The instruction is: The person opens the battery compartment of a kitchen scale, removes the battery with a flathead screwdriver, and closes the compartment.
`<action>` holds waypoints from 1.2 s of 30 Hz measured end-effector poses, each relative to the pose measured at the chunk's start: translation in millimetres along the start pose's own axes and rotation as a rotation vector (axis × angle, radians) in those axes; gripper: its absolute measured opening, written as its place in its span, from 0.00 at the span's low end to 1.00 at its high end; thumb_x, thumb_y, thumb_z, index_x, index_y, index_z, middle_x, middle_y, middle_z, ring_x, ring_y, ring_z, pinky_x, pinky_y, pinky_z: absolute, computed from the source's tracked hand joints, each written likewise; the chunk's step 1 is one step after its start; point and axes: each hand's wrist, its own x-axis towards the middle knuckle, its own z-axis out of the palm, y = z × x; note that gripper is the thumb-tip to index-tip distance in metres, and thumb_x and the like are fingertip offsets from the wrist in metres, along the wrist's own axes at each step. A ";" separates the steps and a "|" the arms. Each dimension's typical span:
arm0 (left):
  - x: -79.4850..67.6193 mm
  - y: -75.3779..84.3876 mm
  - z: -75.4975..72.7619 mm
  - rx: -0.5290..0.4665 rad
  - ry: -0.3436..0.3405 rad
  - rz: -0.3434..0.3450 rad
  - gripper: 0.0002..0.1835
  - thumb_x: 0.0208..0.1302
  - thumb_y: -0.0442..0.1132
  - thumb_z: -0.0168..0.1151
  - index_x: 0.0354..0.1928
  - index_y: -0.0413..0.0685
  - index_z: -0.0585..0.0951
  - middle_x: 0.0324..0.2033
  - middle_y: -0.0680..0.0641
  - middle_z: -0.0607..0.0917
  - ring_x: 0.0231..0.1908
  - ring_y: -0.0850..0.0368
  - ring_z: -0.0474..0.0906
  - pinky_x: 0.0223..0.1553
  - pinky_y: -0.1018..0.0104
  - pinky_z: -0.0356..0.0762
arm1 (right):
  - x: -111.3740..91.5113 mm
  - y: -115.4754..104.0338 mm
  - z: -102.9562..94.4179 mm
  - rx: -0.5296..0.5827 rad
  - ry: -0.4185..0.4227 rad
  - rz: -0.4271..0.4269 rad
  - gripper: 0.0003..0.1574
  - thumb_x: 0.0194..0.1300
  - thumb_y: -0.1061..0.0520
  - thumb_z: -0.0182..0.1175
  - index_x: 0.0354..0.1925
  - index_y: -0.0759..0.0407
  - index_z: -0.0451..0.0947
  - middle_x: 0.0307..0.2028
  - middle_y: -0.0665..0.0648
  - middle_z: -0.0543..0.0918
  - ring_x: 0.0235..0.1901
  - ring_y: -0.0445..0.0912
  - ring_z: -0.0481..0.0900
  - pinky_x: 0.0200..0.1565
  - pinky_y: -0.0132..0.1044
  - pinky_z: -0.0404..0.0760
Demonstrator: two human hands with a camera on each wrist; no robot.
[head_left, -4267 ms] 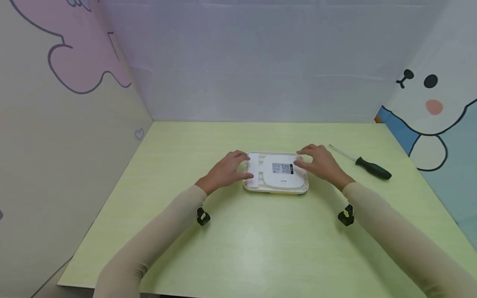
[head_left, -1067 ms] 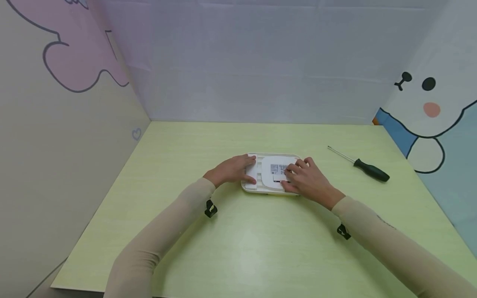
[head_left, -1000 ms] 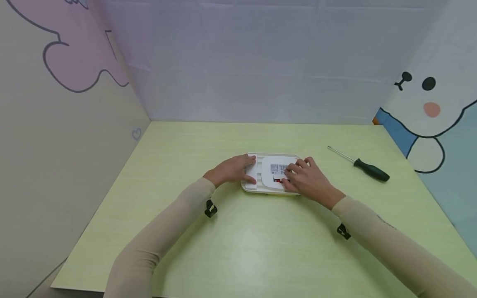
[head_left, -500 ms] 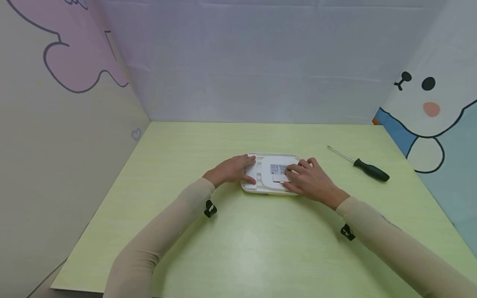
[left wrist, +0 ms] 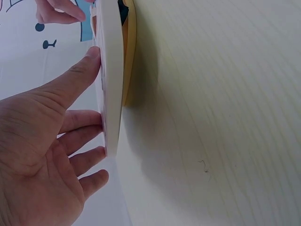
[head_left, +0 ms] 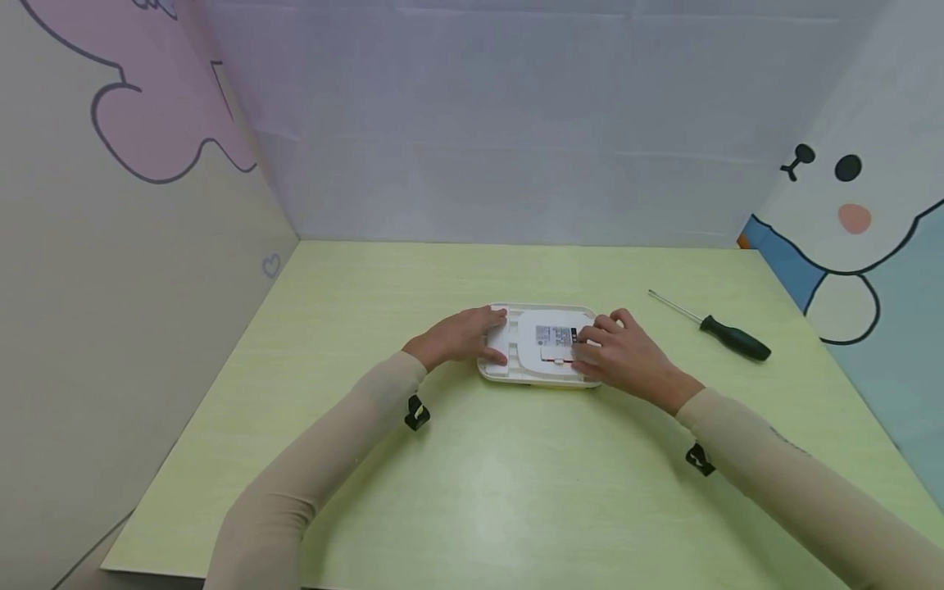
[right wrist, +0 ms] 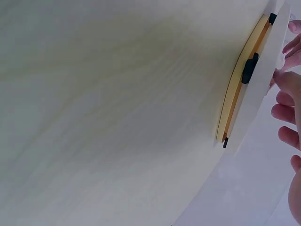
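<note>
A flat white device (head_left: 527, 377) lies on the table with a printed label (head_left: 553, 335) facing up. Below the label is a small rectangular recess (head_left: 556, 355), with a thin red line along its lower edge. My left hand (head_left: 460, 334) rests its spread fingers and thumb on the device's left end; the left wrist view shows fingertips against its edge. My right hand (head_left: 623, 352) is at the right end, fingers bent and thumb beside the recess. Whether it pinches something is hidden. In the right wrist view, the device's underside (right wrist: 240, 89) shows yellow with black pieces.
A screwdriver (head_left: 719, 329) with a dark handle lies to the right, its shaft pointing back left. The pale green table (head_left: 472, 492) meets a white wall (head_left: 472, 131) behind and decorated walls on both sides.
My hands came down onto the device, and the recess came into view. Red and black inside it gave way to white with a red line. Lately my right hand shifted slightly right, uncovering more label.
</note>
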 end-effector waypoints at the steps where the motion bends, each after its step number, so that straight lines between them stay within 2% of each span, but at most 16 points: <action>1: -0.1 0.0 0.2 0.000 0.000 -0.001 0.50 0.57 0.61 0.67 0.75 0.46 0.57 0.76 0.49 0.57 0.76 0.50 0.49 0.76 0.57 0.49 | -0.3 0.2 0.4 0.001 0.007 -0.011 0.13 0.55 0.49 0.72 0.37 0.52 0.86 0.36 0.53 0.85 0.39 0.52 0.77 0.45 0.51 0.73; 14: 1.1 0.1 2.1 0.007 -0.005 -0.015 0.51 0.58 0.62 0.66 0.76 0.48 0.56 0.76 0.49 0.56 0.76 0.51 0.49 0.76 0.58 0.49 | -3.2 -5.8 2.3 -0.067 0.008 -0.124 0.15 0.48 0.56 0.77 0.34 0.54 0.83 0.35 0.52 0.86 0.37 0.51 0.75 0.46 0.48 0.73; 20: 0.4 1.3 1.0 0.003 -0.005 -0.022 0.51 0.57 0.62 0.66 0.76 0.49 0.55 0.76 0.48 0.56 0.76 0.50 0.49 0.76 0.56 0.50 | -3.6 -6.3 5.3 -0.109 0.066 -0.139 0.13 0.49 0.59 0.77 0.32 0.58 0.82 0.34 0.53 0.84 0.35 0.51 0.73 0.43 0.47 0.73; 28: 0.5 0.8 0.3 0.011 -0.003 -0.015 0.50 0.57 0.63 0.65 0.76 0.49 0.57 0.76 0.50 0.56 0.76 0.51 0.49 0.76 0.56 0.50 | -5.7 -3.0 5.4 -0.126 0.134 -0.157 0.17 0.45 0.63 0.77 0.35 0.62 0.82 0.33 0.56 0.84 0.34 0.52 0.74 0.41 0.48 0.75; 36: 0.8 0.2 0.5 0.009 -0.008 -0.022 0.51 0.57 0.63 0.66 0.76 0.49 0.56 0.76 0.49 0.56 0.76 0.51 0.49 0.76 0.56 0.50 | -14.0 5.3 1.1 -0.144 0.122 -0.125 0.19 0.43 0.66 0.77 0.35 0.63 0.82 0.34 0.58 0.84 0.34 0.53 0.76 0.41 0.48 0.77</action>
